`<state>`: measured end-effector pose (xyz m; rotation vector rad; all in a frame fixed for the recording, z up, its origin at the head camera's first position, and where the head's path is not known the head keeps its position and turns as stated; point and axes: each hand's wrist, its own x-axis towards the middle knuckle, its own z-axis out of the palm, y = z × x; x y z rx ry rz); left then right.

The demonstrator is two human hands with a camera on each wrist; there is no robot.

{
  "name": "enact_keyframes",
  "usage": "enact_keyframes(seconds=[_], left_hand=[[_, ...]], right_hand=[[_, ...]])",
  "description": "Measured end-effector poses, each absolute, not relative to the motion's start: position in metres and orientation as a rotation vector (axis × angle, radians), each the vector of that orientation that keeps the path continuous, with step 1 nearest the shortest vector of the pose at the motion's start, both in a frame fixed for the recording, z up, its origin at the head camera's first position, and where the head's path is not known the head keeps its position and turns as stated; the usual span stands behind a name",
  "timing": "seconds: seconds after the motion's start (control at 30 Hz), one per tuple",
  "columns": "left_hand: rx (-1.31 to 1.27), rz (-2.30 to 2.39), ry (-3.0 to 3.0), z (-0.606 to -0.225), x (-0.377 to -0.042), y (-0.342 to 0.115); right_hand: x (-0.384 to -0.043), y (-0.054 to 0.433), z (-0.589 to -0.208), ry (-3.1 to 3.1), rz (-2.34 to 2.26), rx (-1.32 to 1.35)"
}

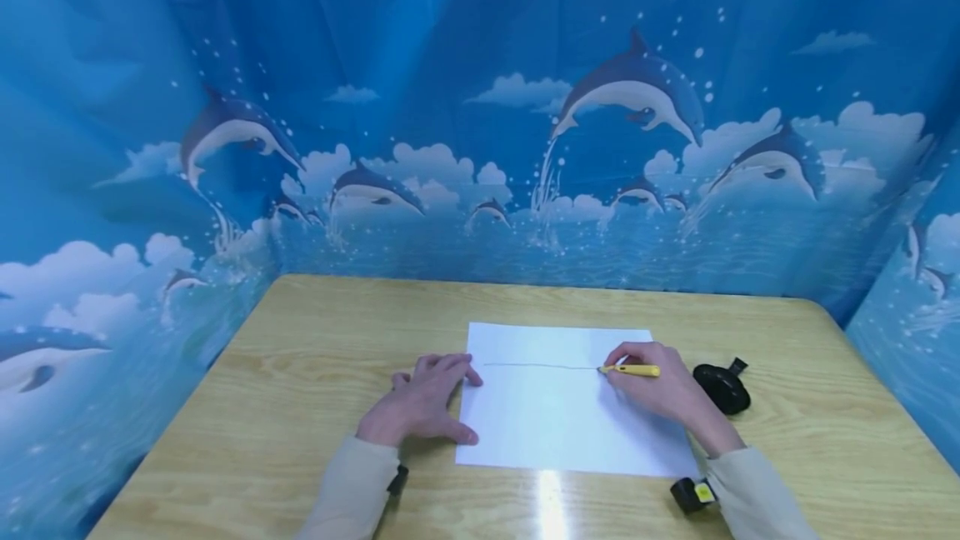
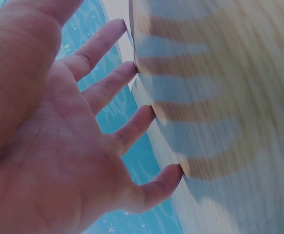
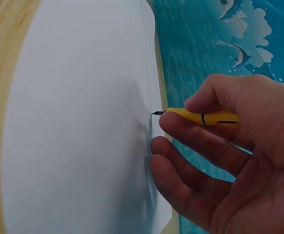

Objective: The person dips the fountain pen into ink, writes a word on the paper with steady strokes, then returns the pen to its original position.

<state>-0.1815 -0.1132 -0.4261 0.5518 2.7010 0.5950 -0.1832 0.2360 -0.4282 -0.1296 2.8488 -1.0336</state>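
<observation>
A sheet of white paper (image 1: 555, 419) lies on the wooden table, with a thin dark line (image 1: 536, 366) running across its upper part. My right hand (image 1: 656, 382) pinches a yellow fountain pen (image 1: 641, 371) between thumb and fingers over the paper's right side. In the right wrist view the pen's dark nib (image 3: 157, 113) meets the paper at the line's end, and the other fingers are bent beneath the pen. My left hand (image 1: 423, 402) is spread at the paper's left edge. Its fingertips (image 2: 168, 178) touch down on the table and the sheet's margin.
A black rounded object (image 1: 722, 388) with a short tab stands on the table (image 1: 300, 373) just right of my right hand. Behind the table's far edge hangs a blue dolphin-print curtain (image 1: 450, 107). A small black device (image 1: 692, 494) is at my right wrist.
</observation>
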Motion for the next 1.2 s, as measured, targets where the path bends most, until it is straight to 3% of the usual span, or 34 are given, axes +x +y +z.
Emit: enact_keyframes(seconds=[1.2], left_hand=[[0.552,0.612,2.702,-0.429,-0.182,-0.114]], right_hand=[[-0.175,0.251,-0.421,2.888,-0.934,0.042]])
